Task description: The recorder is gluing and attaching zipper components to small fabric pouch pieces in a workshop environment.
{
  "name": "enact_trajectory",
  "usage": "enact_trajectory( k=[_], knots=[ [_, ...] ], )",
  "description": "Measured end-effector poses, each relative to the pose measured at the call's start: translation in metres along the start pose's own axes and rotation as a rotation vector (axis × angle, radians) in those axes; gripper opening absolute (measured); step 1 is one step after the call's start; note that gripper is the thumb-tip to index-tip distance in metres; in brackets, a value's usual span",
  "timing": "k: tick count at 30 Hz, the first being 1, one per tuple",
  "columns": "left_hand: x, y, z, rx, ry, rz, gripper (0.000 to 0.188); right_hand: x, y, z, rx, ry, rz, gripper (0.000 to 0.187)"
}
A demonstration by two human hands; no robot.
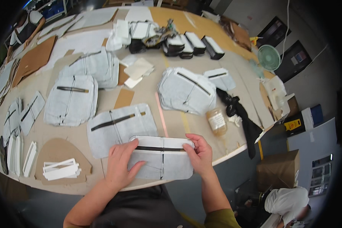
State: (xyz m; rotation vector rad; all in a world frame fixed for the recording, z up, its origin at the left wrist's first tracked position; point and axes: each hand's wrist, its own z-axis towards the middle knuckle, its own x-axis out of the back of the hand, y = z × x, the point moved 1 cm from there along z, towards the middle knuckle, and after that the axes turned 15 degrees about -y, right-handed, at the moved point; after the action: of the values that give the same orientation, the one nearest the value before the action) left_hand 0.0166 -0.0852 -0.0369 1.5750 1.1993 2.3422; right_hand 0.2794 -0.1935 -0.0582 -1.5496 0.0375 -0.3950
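Observation:
A light grey fabric panel [159,163] lies in front of me at the table's near edge. A white strip with a dark zipper [161,149] runs across its upper part, and a dark line crosses it from top to bottom. My left hand [121,164] rests on the panel's left side, fingers stretched toward the upper corner and thumb spread apart on the grey face. My right hand [200,155] pinches the upper right corner, thumb on top; its other fingers are partly hidden. Just beyond lies another grey panel [136,127] with a dark zipper slot.
Stacked grey panels stand at left [70,104] and right [186,93]. A jar [216,121] of amber contents stands beside black cloth [247,121] near the right edge. White strips [60,170] lie on brown card at left. A person [287,205] sits at lower right.

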Motion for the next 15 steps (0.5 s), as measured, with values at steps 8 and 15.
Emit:
enact_trajectory(
  k=[8,15],
  knots=[
    [-0.004,-0.003,-0.001,-0.027,0.087,0.047,0.052,0.091,-0.041,0.134,0.227,0.327,-0.058,0.027],
    [0.003,-0.004,0.011,0.122,0.057,0.144,0.044,0.101,-0.024,0.143,0.151,0.395,-0.831,0.047]
  ],
)
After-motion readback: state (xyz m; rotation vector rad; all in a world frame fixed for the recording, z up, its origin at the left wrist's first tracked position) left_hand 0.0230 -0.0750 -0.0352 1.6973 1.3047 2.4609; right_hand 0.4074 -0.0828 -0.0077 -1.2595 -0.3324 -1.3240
